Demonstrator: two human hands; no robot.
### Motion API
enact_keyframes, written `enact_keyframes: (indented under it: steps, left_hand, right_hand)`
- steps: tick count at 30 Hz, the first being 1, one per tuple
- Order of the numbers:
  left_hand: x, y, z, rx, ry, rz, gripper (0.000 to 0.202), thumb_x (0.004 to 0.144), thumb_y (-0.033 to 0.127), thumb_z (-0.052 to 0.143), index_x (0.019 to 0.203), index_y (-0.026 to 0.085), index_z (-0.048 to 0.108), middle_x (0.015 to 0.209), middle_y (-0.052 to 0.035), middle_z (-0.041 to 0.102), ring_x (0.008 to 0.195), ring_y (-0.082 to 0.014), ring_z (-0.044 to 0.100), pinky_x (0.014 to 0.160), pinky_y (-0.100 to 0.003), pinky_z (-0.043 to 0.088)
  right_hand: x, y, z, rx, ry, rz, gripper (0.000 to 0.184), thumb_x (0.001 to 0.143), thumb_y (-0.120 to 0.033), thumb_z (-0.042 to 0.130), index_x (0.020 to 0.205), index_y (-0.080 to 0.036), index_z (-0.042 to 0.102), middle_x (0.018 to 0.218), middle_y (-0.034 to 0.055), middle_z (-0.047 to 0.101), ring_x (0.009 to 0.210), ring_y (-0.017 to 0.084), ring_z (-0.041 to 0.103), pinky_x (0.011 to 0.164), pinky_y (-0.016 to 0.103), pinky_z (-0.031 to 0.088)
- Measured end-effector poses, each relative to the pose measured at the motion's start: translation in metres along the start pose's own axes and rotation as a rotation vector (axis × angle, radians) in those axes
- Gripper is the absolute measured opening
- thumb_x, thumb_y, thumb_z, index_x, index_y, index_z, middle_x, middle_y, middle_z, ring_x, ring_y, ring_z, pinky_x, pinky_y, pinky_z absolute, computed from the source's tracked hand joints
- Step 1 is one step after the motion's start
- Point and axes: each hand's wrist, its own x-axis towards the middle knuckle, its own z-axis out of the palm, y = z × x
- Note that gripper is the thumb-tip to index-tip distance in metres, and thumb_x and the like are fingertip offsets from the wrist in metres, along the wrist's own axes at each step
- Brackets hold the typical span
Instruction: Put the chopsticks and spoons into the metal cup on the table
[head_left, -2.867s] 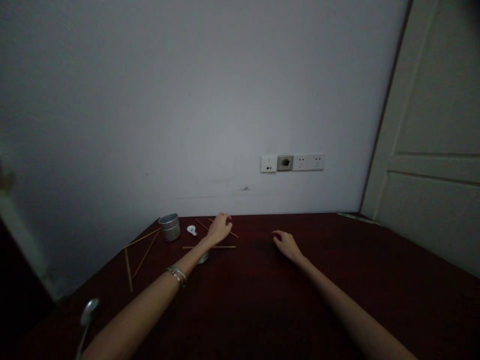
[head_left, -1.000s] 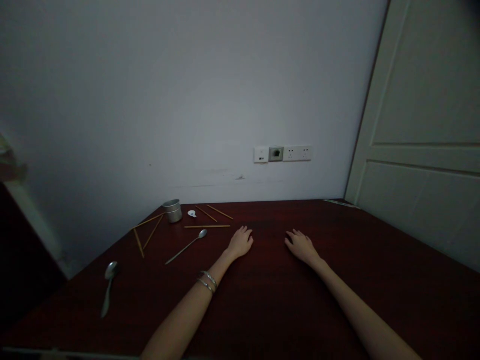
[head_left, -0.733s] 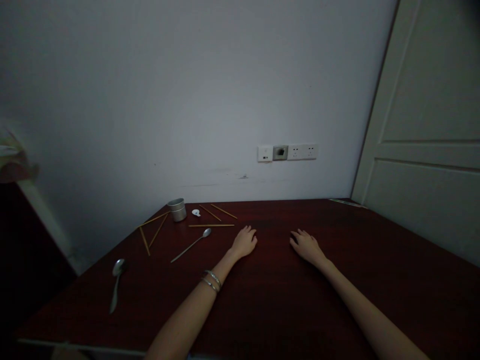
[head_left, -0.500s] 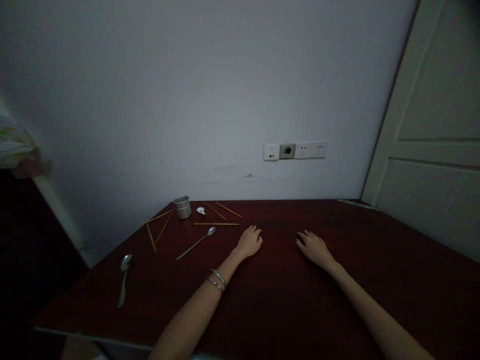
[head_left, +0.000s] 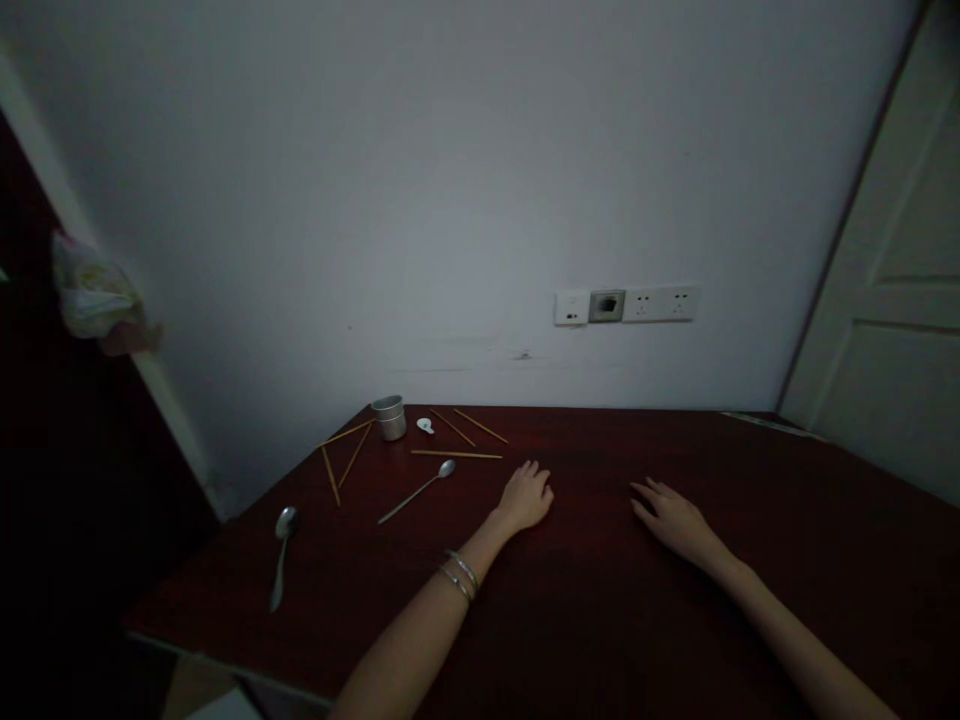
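My left hand (head_left: 526,497) lies palm down on the dark red table (head_left: 585,620), fingers stretched forward, holding nothing. Two bangles circle that wrist. My right hand (head_left: 675,520) rests on the tabletop farther right, also empty, its thumb apart from the fingers. Left of my left hand lies a long-handled spoon (head_left: 417,490). Behind it is a chopstick (head_left: 456,455), with two more slanting toward the wall. A metal cup (head_left: 390,418) stands at the back left, and a small white piece (head_left: 425,426) lies beside it. Several sticks lie in front of the cup.
A shorter spoon (head_left: 282,555) lies near the table's left side. Wall sockets (head_left: 626,306) sit above the back edge. A pale panelled door (head_left: 877,350) stands at the right. At the left hangs a plastic bag (head_left: 94,295). A flat strip (head_left: 772,426) lies at the back right edge.
The whole view has shifted, so the table and its things appear farther right. Both hands stay flat on the table, with the right hand slightly farther from the left. Nothing has been picked up.
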Motion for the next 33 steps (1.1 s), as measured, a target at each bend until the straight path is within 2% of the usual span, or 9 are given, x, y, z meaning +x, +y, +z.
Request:
enact_keyframes:
  steps: [14, 24, 33]
  left_hand:
    - [-0.003, 0.001, 0.002, -0.003, 0.046, 0.008, 0.044, 0.083, 0.03, 0.029, 0.119, 0.012, 0.047, 0.129, -0.012, 0.042, 0.122, -0.0219, 0.032, 0.102, -0.036, 0.025]
    - [-0.004, 0.002, 0.002, -0.006, 0.055, 0.013, 0.044, 0.084, 0.031, 0.028, 0.117, 0.011, 0.048, 0.128, -0.013, 0.042, 0.121, -0.0234, 0.033, 0.101, -0.036, 0.027]
    - [-0.004, 0.003, 0.004, -0.034, 0.032, -0.01, 0.044, 0.084, 0.031, 0.029, 0.118, 0.011, 0.046, 0.129, -0.013, 0.04, 0.122, -0.0232, 0.03, 0.101, -0.038, 0.026]
  right_hand:
    - [0.004, 0.009, 0.011, -0.057, -0.024, -0.018, 0.051, 0.08, -0.041, 0.033, 0.12, -0.015, 0.05, 0.128, 0.013, 0.044, 0.12, 0.028, 0.037, 0.095, 0.042, 0.034]
    - [0.009, 0.02, 0.033, -0.075, 0.005, -0.012, 0.057, 0.076, -0.046, 0.03, 0.12, -0.016, 0.05, 0.128, 0.0134, 0.044, 0.119, 0.03, 0.037, 0.092, 0.047, 0.036]
    - [0.014, 0.038, 0.051, -0.035, 0.059, -0.052, 0.06, 0.071, -0.049, 0.031, 0.115, -0.015, 0.053, 0.124, 0.0149, 0.048, 0.116, 0.031, 0.041, 0.092, 0.045, 0.037]
